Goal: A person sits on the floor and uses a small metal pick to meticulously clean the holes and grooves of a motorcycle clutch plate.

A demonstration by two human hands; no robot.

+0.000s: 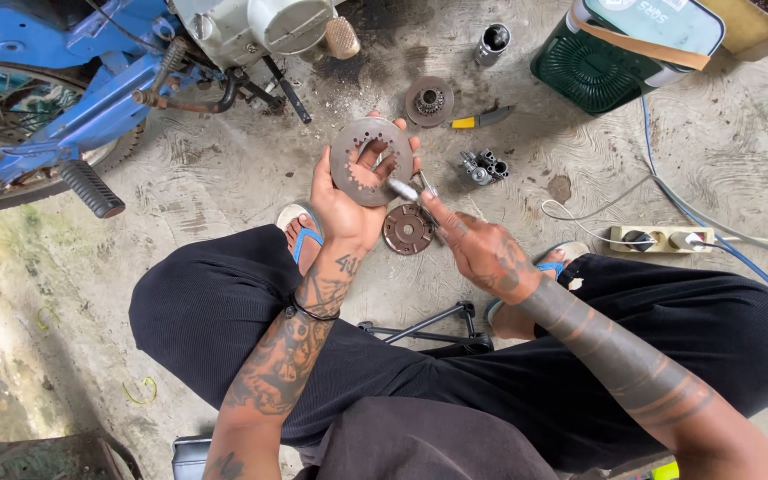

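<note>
My left hand (341,203) holds a round grey metal plate (368,163) with a toothed central hole and several small holes, gripped upright by its rim. My right hand (482,251) pinches a small metal tool (409,190) whose tip touches the plate's lower right edge. Just below the plate, a dark round hub part (407,229) lies on the concrete floor between my hands. I sit with knees in black trousers and blue sandals.
A blue motorcycle (91,98) with footpeg stands at upper left. On the floor lie another round part (428,100), a yellow-handled tool (482,118), a small metal assembly (484,167), a socket (492,43), a green container (624,49), and a power strip (660,239) with cables.
</note>
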